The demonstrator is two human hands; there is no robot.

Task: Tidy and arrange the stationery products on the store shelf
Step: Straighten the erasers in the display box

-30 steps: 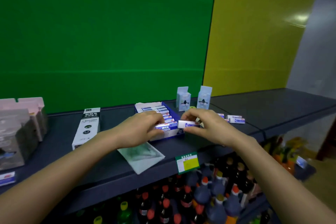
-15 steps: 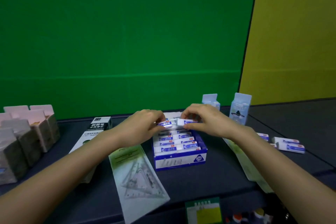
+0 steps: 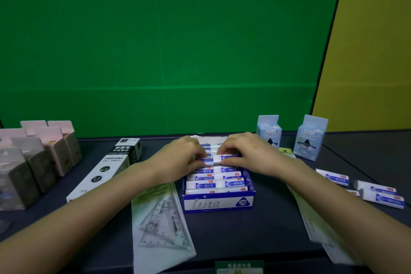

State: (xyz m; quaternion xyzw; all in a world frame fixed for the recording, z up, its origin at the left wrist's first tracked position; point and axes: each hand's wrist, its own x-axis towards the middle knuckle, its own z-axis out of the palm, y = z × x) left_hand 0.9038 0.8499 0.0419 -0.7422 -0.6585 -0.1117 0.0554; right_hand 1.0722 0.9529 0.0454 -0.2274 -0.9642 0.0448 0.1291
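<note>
A blue and white eraser display box (image 3: pixel 219 203) stands mid-shelf, filled with rows of white erasers in blue sleeves. My right hand (image 3: pixel 249 153) pinches one white eraser (image 3: pixel 224 158) just above the box's back rows. My left hand (image 3: pixel 180 158) grips another eraser (image 3: pixel 205 161) right beside it, end to end with the first. Both hands cover the back half of the box. Several loose erasers (image 3: pixel 378 193) lie on the shelf at the right.
A bagged set square (image 3: pixel 162 222) lies left of the box and another flat packet (image 3: pixel 315 222) lies under my right forearm. A black-and-white refill box (image 3: pixel 104 169), pink and grey cartons (image 3: pixel 37 158) and two light-blue cartons (image 3: pixel 309 138) stand around. A green price tag (image 3: pixel 239 267) marks the front edge.
My view has dropped and moved closer to the shelf. Both hands have lowered their erasers toward the back rows of the box.
</note>
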